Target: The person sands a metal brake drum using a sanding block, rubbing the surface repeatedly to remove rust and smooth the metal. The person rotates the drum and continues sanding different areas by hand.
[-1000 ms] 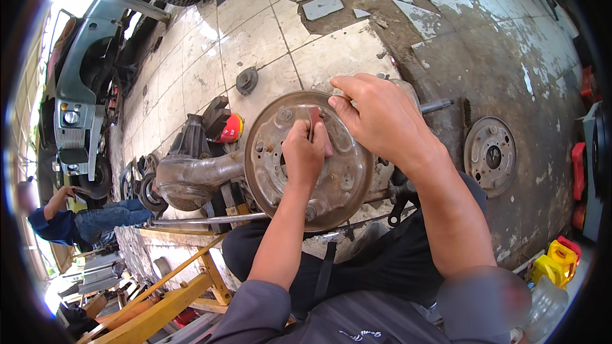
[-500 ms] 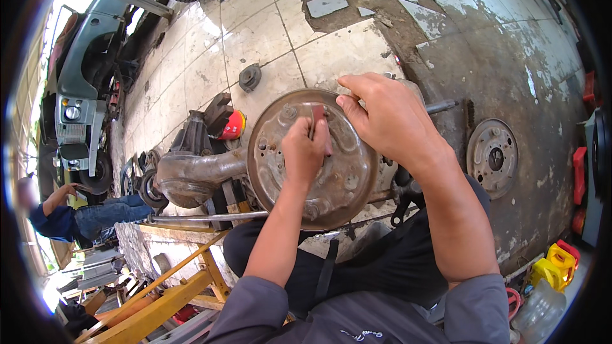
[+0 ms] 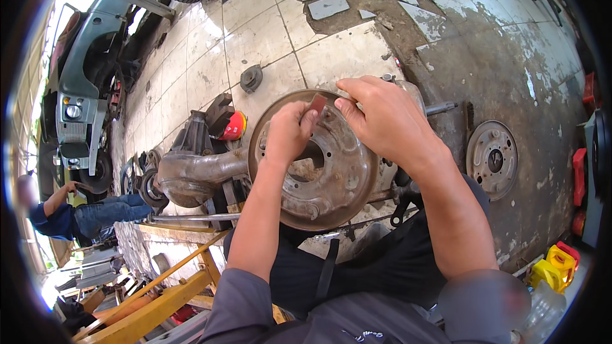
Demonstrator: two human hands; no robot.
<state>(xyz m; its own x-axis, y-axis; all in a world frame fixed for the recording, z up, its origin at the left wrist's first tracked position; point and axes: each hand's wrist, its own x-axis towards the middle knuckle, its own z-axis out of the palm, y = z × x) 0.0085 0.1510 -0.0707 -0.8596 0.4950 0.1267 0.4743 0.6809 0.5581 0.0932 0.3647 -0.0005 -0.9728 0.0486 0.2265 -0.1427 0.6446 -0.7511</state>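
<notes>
Left hand has shifted leftward over a round, brownish plate

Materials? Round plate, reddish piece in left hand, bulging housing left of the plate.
Round plate: metal, probably steel; brownish, worn sheen, raised contours and holes.
Reddish piece: possibly abrasive paper or cloth; matte, flat-looking face, grain too small to confirm.
Bulging housing: metal, perhaps cast; grey-brown, stained, soft highlights on its rounded surface.

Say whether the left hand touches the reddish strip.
Touching: the head view shows the left hand gripping the reddish strip, thumb over its lower end.
</notes>
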